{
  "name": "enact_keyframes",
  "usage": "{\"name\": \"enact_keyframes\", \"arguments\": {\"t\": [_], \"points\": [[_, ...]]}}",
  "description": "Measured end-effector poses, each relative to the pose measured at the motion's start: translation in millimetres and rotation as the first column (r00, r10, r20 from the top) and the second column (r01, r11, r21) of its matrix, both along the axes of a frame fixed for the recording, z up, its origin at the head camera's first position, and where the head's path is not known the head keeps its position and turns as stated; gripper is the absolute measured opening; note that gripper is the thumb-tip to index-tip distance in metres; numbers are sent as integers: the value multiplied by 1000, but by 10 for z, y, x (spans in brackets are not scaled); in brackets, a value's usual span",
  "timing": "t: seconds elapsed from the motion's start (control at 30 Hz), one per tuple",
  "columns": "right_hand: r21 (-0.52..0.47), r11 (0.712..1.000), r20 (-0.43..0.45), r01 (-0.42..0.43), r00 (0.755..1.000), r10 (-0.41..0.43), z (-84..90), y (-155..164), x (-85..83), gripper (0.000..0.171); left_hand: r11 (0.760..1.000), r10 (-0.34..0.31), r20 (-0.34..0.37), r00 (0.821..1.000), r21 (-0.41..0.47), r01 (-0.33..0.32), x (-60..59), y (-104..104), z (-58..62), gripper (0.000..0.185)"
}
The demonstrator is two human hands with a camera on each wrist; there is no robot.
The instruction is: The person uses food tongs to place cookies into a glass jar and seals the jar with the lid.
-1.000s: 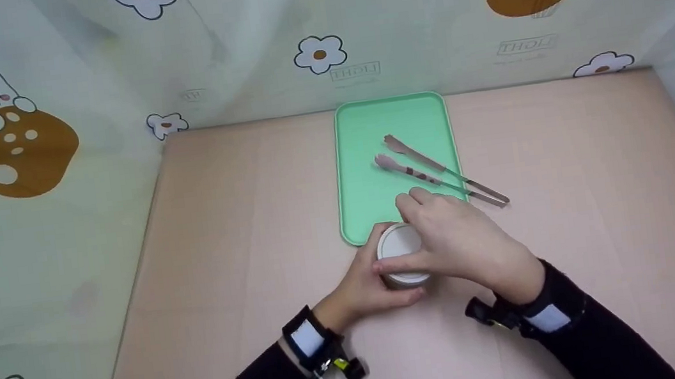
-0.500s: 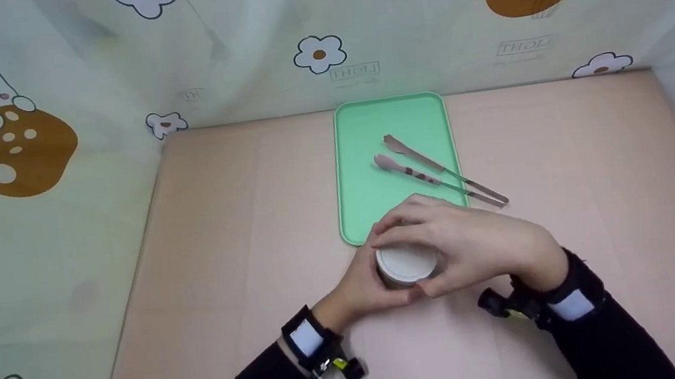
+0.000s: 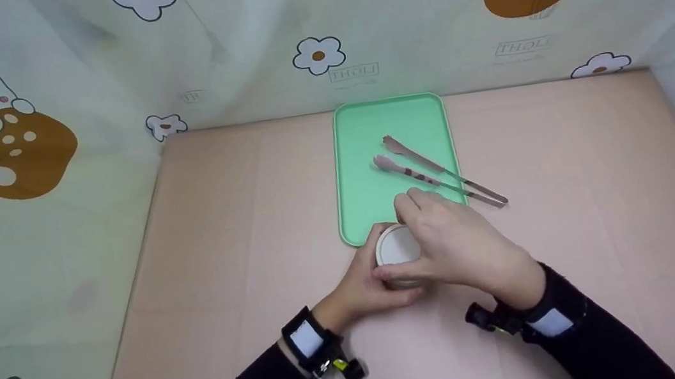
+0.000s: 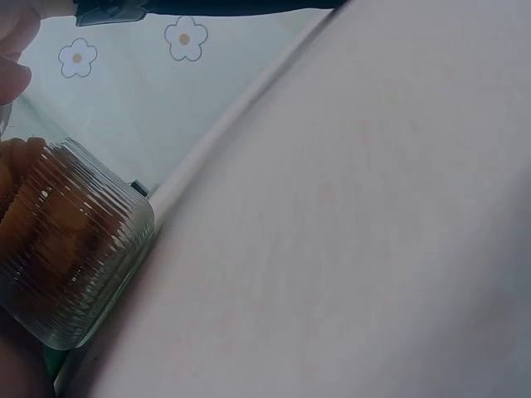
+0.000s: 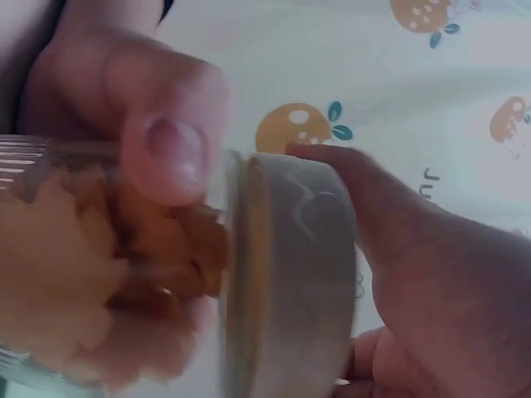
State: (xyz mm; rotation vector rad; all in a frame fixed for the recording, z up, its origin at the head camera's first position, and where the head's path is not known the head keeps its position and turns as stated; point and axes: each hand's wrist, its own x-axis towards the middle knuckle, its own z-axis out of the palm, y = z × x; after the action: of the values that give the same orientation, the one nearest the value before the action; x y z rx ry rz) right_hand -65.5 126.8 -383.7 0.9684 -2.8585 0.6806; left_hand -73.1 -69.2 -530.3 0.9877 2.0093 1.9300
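Note:
A ribbed clear glass jar (image 4: 70,240) holds chunky orange-brown pieces, seen in both wrist views. My left hand (image 3: 362,283) wraps round the jar's side; in the right wrist view its thumb presses the glass below the lid. The jar's round white lid (image 3: 396,246) faces up in the head view. My right hand (image 3: 460,242) grips the lid's edge, its thumb along the near left side and its fingers curled at the far side. The right palm covers part of the lid.
Behind the hands lies a green tray (image 3: 351,168) on the pale pink table (image 3: 220,229). Slim metal tongs (image 3: 416,174) lie slantwise across it, their joined end past its right edge. A patterned curtain (image 3: 243,46) borders the table at the back and left.
Half a second ago my right hand was turned, thumb at the near right and fingers across the lid's left. It has swung back to its earlier pose. The left hand stays on the jar.

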Motion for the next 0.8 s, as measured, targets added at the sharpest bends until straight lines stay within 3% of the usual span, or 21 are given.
{"name": "enact_keyframes", "arguments": {"t": [0.13, 0.27, 0.37, 0.5, 0.8], "points": [[-22, 989, -4, -145, 989, 145, 68, 151, -58, 70, 1000, 23, -11, 1000, -7, -23, 1, -5, -3, 87], [-57, 954, 35, -295, 954, 297, 114, 253, -96, 74, 1000, 18, -36, 999, 10, -18, -15, -5, -28, 92], [-83, 930, 98, -359, 926, 366, 121, 264, -106, 72, 1000, 3, -43, 999, 31, -2, -23, -2, -38, 97], [-79, 938, 130, -338, 929, 346, 112, 228, -101, 67, 999, 5, -45, 999, 37, -3, -30, 3, -34, 93], [12, 989, 31, -146, 989, 146, 35, 69, -32, 62, 999, 31, -5, 999, -19, -32, -8, -14, -10, 99]]}}
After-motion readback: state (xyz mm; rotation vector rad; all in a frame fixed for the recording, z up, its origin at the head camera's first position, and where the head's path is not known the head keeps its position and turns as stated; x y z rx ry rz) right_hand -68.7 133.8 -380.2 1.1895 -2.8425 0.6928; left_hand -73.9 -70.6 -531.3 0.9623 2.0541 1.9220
